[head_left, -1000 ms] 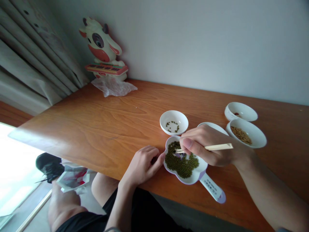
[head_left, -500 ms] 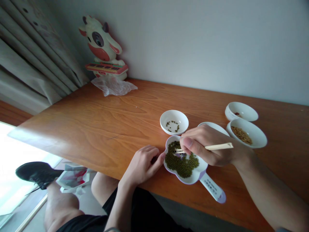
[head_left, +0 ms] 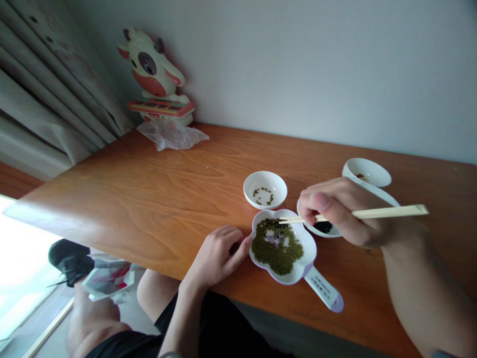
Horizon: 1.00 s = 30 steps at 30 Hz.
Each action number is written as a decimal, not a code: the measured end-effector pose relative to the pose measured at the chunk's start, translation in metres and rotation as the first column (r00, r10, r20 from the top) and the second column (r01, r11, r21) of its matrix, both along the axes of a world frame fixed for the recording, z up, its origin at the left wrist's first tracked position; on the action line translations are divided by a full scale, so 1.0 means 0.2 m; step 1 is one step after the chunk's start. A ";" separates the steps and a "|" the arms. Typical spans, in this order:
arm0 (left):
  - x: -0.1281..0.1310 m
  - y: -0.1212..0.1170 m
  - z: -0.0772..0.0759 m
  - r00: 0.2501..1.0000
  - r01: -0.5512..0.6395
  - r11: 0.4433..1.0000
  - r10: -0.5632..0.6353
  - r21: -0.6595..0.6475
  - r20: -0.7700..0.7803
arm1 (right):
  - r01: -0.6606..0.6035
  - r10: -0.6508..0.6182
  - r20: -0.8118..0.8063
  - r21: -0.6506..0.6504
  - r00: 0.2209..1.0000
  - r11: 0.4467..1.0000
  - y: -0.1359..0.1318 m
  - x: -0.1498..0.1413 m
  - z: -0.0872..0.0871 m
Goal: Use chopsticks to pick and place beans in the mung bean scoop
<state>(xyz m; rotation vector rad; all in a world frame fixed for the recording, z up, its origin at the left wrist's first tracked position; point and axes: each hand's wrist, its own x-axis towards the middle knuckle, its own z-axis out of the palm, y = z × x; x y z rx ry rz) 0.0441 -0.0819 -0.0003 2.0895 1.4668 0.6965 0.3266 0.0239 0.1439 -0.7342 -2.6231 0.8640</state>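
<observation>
Head view: our right hand point(head_left: 341, 211) pinches chopsticks point(head_left: 391, 212), their tips over green beans point(head_left: 278, 261) in the scoop point(head_left: 307, 242) on the table point(head_left: 204, 199), hiding much of one bowl point(head_left: 336, 232); our left hand point(head_left: 218, 253), half-curled, merely rests its thumb against the scoop; another bowl point(head_left: 278, 187) stands just beyond

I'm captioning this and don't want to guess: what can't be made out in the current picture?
All in the head view:
Contents of the nearer bowl beyond the right hand: hidden by it.
Rest of the bowl with dark bits: covered by that hand.
Whether the chopstick tips pinch anything: too small.
Print on the scoop handle: too small to read.
</observation>
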 end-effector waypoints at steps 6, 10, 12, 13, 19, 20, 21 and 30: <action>0.00 0.00 -0.01 1.000 0.003 1.000 -0.003 0.001 0.017 | 0.202 -0.203 -0.004 0.124 0.979 0.971 0.00 0.13 0.10; 0.00 0.00 -0.01 1.000 -0.002 1.000 0.002 -0.008 0.022 | 0.328 -0.347 0.053 0.218 0.937 0.919 0.00 0.17 0.14; 0.00 0.00 -0.01 1.000 0.005 1.000 -0.005 -0.011 0.022 | 0.349 -0.381 0.103 0.241 0.919 0.906 0.01 0.19 0.14; 0.00 0.00 -0.01 1.000 0.006 1.000 -0.006 -0.011 0.022 | 0.354 -0.392 0.122 0.252 0.912 0.901 0.01 0.19 0.14; -0.01 0.00 -0.01 1.000 0.005 1.000 -0.005 -0.011 0.009 | 0.390 -0.431 0.123 0.258 0.894 0.884 0.00 0.21 0.14; -0.01 0.00 -0.01 1.000 0.005 1.000 -0.005 -0.011 0.007 | 0.386 -0.424 0.115 0.255 0.898 0.887 -0.01 0.21 0.15; -0.01 0.00 -0.01 1.000 0.005 1.000 -0.005 -0.012 0.006 | 0.384 -0.419 0.105 0.252 0.902 0.888 -0.02 0.21 0.16; 0.00 0.00 0.00 1.000 0.009 1.000 -0.009 0.006 -0.001 | 0.251 -0.251 0.049 -0.008 0.967 0.968 -0.10 0.00 0.17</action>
